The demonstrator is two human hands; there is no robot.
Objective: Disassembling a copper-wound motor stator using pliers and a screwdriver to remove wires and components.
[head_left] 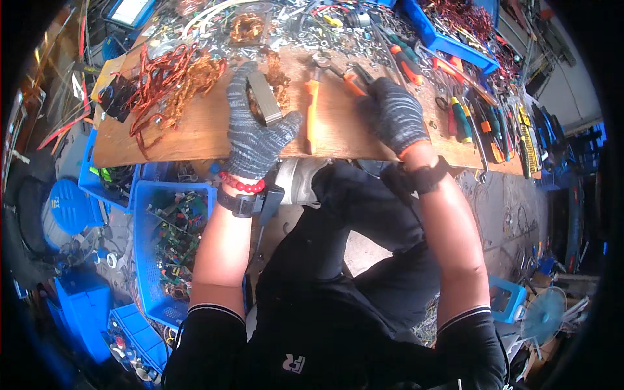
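Both hands wear dark grey knitted gloves. My left hand is closed round a grey rectangular block of stacked metal plates, held tilted above the wooden board. Strands of copper wire lie right behind that block. A pair of orange-handled pliers rests spread on the board, its head pointing away from me. One handle runs toward the front edge. The other passes under the curled fingers of my right hand, which is closed on it; the fingertips are partly hidden.
Tangled reddish copper windings lie on the left of the wooden board. Metal scraps cover its far side. Screwdrivers and other hand tools lie at right. A blue bin stands behind; a blue crate of circuit boards sits below left.
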